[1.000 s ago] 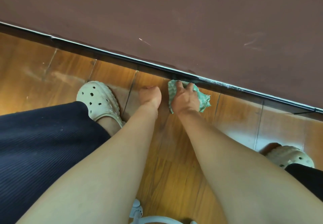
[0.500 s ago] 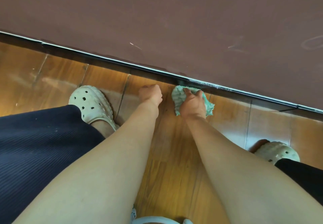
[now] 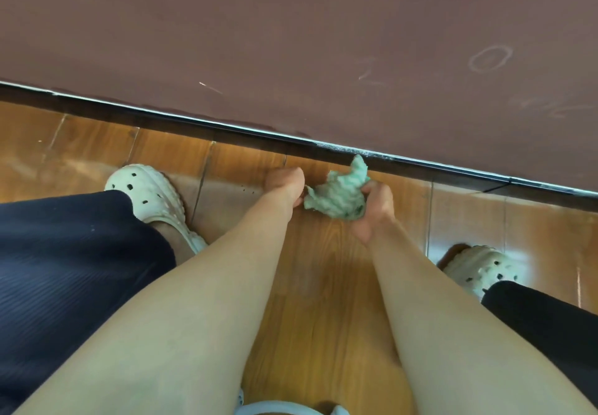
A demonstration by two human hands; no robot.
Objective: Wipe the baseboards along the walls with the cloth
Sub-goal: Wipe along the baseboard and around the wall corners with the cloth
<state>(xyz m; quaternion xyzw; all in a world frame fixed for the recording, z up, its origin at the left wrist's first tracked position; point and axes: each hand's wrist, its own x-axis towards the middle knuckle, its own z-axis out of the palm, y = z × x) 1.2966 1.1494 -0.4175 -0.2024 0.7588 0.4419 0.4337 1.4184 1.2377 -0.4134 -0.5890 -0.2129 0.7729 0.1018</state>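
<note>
Here the right hand (image 3: pixel 375 207) is turned palm-up with its fingers curled round a crumpled pale-green cloth (image 3: pixel 336 194), which bulges out of the grip toward the left hand (image 3: pixel 286 185). The left hand is balled with its fingers tucked under, just beside the cloth's lower left corner. That corner comes right up to its knuckles, but I cannot tell whether the fingers pinch it or merely sit against it. Both hands hang low over the wooden floor (image 3: pixel 323 269), close together, with the cloth between them.

One loose tip of the cloth sticks up beyond the right hand and overlaps the dark baseboard (image 3: pixel 194 128), just past the fingertips. Whether it actually touches the strip is unclear. The baseboard runs on a slant beyond both hands, and above it stands a brown wall (image 3: pixel 291 42) with faint chalky scribbles.

Left of the left hand a cream perforated clog (image 3: pixel 145 194) stands on the floor, partly under a dark ribbed garment (image 3: pixel 64 269). A second clog (image 3: pixel 482 272) sits to the right of the right forearm, nearer the person.
</note>
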